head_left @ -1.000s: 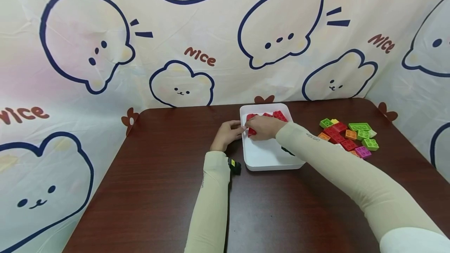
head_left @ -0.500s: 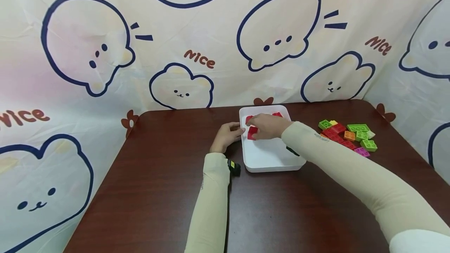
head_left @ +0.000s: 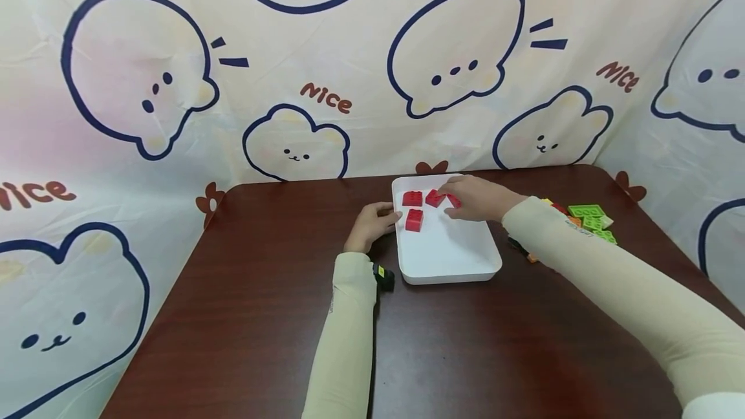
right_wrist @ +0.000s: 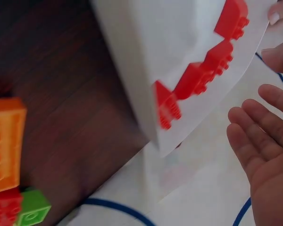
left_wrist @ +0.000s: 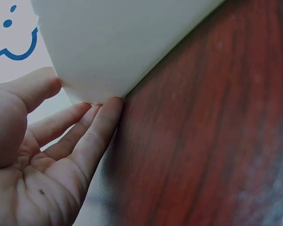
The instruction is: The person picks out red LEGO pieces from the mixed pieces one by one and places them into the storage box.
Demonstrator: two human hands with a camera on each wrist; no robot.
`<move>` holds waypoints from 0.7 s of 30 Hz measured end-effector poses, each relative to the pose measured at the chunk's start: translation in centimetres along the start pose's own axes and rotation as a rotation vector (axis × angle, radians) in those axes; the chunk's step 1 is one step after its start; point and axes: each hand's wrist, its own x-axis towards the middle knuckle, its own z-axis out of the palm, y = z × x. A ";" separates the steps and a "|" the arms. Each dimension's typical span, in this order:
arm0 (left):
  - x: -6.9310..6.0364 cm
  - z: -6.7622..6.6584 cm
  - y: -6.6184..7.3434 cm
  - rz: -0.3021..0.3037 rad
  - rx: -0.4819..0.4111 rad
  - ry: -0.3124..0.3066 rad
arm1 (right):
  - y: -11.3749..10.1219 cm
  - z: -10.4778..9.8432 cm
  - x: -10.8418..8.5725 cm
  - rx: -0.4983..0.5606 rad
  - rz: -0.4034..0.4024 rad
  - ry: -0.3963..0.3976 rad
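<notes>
While the white tray is steadied by the left hand at its left wall, the right hand is held, in the head view, over the tray's far right part; half a second ago its fingers were at the front-left red brick, which is now left uncovered; four red bricks can be made out in the tray, two by the left wall and two farther right, the last partly hidden by the fingers; some loose bricks on the counter are now covered from sight by the right sleeve.

By the left wrist view, the left hand is shown narrowed on the tray, which is pinched between thumb and fingertips.

By the right wrist view, the right hand is shown wide, fingers extended and nothing held; the four red bricks are seen apart from it, while an orange brick and a green brick are seen outside the tray; from this it may be judged that the front-left brick has been released and attention shifted rightward.
</notes>
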 end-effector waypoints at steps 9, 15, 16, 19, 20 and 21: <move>0.0 -0.1 -0.4 0.006 -0.025 0.002 | 2.1 -0.2 -1.8 0.036 0.045 0.031; -0.1 0.1 -0.3 0.011 -0.012 0.000 | 3.3 -0.3 -2.8 0.021 0.046 0.045; -0.1 0.1 -0.3 0.009 -0.010 -0.002 | 3.5 -0.3 -3.0 0.019 0.054 0.050; -0.1 0.1 -0.1 0.009 -0.014 -0.004 | 4.1 -0.2 -3.4 0.017 0.079 0.065; 0.0 0.1 -0.1 0.009 -0.015 -0.004 | 4.4 -0.2 -3.5 0.017 0.084 0.070; 0.0 0.1 -0.1 0.010 -0.014 -0.003 | 4.7 -0.2 -3.7 0.018 0.090 0.074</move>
